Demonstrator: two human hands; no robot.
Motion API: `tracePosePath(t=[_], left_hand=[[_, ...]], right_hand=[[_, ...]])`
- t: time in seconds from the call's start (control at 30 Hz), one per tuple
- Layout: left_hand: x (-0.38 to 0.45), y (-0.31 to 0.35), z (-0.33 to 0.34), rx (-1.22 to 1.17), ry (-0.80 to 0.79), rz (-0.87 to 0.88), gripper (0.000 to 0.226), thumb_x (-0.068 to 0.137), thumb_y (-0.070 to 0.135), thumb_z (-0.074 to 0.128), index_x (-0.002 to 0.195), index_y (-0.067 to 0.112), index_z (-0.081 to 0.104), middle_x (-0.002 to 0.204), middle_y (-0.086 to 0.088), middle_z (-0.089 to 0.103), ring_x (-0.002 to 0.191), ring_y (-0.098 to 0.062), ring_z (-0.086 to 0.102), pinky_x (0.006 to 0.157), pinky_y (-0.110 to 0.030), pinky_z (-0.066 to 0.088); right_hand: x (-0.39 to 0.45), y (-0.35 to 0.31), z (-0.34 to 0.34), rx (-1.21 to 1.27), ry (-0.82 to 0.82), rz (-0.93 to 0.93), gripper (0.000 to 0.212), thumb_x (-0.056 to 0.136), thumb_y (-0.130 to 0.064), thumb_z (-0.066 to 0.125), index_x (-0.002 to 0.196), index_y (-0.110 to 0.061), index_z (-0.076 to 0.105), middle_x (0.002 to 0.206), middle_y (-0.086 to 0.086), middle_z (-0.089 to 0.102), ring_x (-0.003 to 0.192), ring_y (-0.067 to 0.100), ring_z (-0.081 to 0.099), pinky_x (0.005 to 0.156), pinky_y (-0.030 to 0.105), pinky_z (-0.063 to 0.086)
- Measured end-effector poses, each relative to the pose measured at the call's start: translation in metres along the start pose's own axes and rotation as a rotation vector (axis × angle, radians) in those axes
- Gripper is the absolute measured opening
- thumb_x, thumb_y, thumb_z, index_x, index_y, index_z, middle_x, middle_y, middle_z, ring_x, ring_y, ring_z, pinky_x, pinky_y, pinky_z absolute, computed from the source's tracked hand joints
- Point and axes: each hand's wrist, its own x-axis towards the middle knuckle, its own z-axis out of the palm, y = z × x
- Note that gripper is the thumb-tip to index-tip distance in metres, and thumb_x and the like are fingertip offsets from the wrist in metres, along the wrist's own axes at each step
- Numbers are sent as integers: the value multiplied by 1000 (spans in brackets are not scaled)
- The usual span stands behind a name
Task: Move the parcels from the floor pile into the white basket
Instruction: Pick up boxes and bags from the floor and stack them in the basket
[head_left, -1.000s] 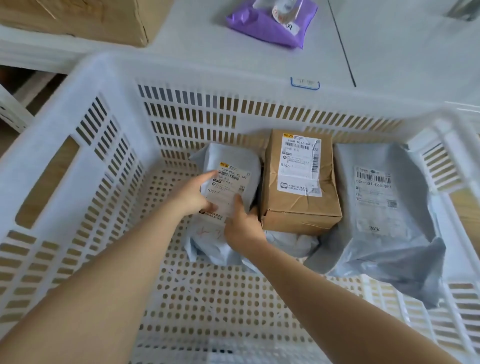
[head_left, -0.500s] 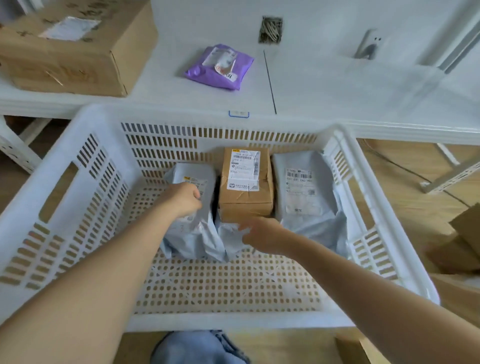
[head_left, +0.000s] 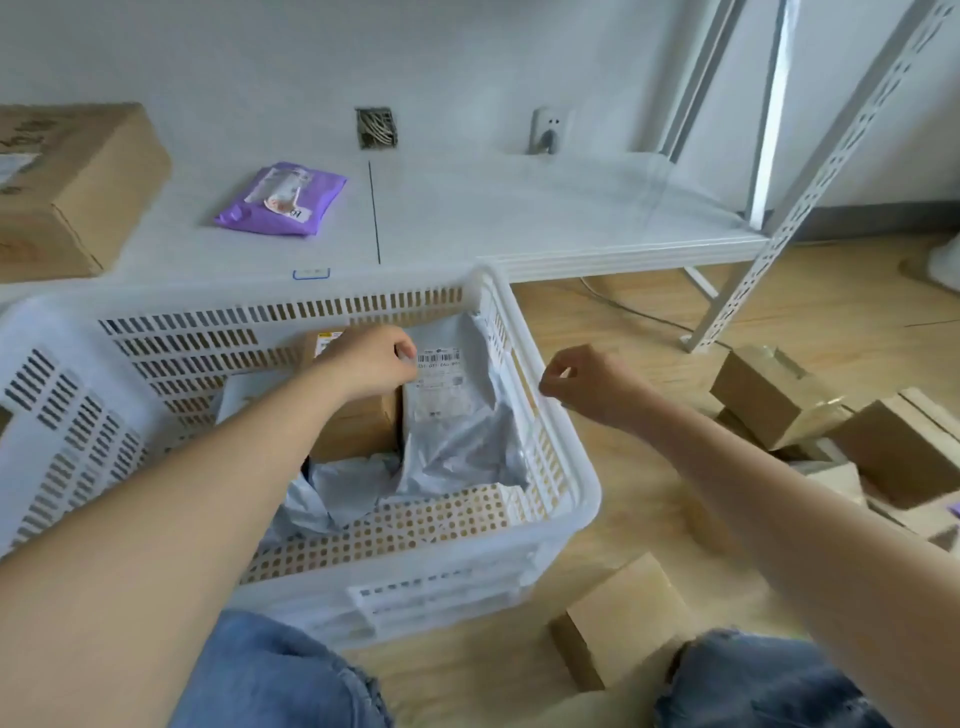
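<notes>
Head view: the boxes (head_left: 769, 395) of the floor pile lie right of the white basket (head_left: 576, 483), which already holds a box (head_left: 358, 426) between grey mailers (head_left: 457, 415); the boxes look light and stiff, best gripped across opposite faces, the mailers soft and slippery, better pinched at a fold. The left hand (head_left: 371, 364) hangs loosely curled over the basket and the right hand (head_left: 592, 387) half-curled over its right rim, both holding nothing. The basket's near half is open; its tall right wall must be cleared.
</notes>
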Motion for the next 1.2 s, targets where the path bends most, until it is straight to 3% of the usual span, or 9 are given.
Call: tracePosePath(t=[0.1, 0.23, 0.37, 0.53, 0.77, 0.83, 0.93, 1.1, 1.2], left_hand=[[4, 42, 19, 1, -10, 45, 27, 84, 26, 58, 111, 24, 58, 117, -5, 59, 100, -23, 56, 73, -27, 40], [12, 106, 45, -10, 50, 101, 27, 80, 30, 58, 107, 28, 59, 107, -2, 62, 89, -21, 56, 71, -26, 42], [20, 171, 72, -25, 56, 151, 28, 78, 30, 58, 106, 30, 59, 102, -1, 66, 99, -24, 59, 81, -29, 47], [31, 233, 119, -17, -30, 191, 30, 80, 30, 55, 110, 28, 59, 109, 0, 63, 99, -24, 58, 85, -33, 50], [62, 270, 203, 4, -191, 132, 29, 80, 30, 55, 109, 29, 57, 110, 0, 63, 98, -22, 58, 80, -28, 46], [69, 270, 227, 13, -238, 117, 31, 80, 29, 55, 111, 29, 56, 109, 0, 61, 96, -22, 57, 75, -26, 43], [80, 269, 256, 28, -324, 108, 35, 83, 28, 55, 118, 27, 53, 111, 0, 58, 93, -21, 54, 73, -26, 40], [89, 266, 289, 32, -421, 59, 38, 84, 30, 54, 122, 27, 50, 120, -2, 54, 101, -24, 55, 80, -29, 44], [89, 257, 300, 85, -466, 76, 41, 85, 30, 54, 125, 27, 49, 126, -4, 51, 106, -25, 53, 82, -30, 43]], right_hand=[[-9, 38, -30, 4, 32, 62, 12, 82, -28, 61, 84, -18, 66, 83, 10, 65, 77, 23, 57, 70, 31, 47], [-28, 92, -71, -42, -16, 125, 16, 85, -26, 60, 92, -14, 68, 79, 3, 61, 71, 17, 53, 61, 27, 43], [-39, 149, -114, -91, -33, 201, 18, 87, -24, 60, 98, -12, 67, 93, 8, 61, 84, 24, 58, 76, 35, 52], [-45, 218, -130, -5, -6, 295, 21, 88, -22, 54, 103, -13, 65, 84, 4, 60, 69, 16, 52, 55, 24, 41], [-39, 311, -72, 198, 73, 569, 44, 90, -30, 46, 134, -26, 41, 96, 1, 45, 67, 11, 45, 53, 23, 40], [-35, 332, -50, 238, 46, 679, 50, 91, -38, 43, 140, -30, 31, 121, 10, 45, 92, 21, 54, 74, 32, 51], [-27, 356, -20, 337, 40, 843, 58, 90, -49, 40, 143, -39, 17, 146, 19, 25, 122, 36, 41, 101, 47, 40], [-19, 379, 18, 512, 133, 1061, 66, 88, -65, 30, 141, -50, -6, 153, 17, -17, 137, 52, 3, 112, 56, 15], [-12, 383, 37, 620, 265, 1128, 79, 82, -69, 40, 140, -51, -9, 153, 7, -25, 137, 50, -3, 110, 57, 13]])
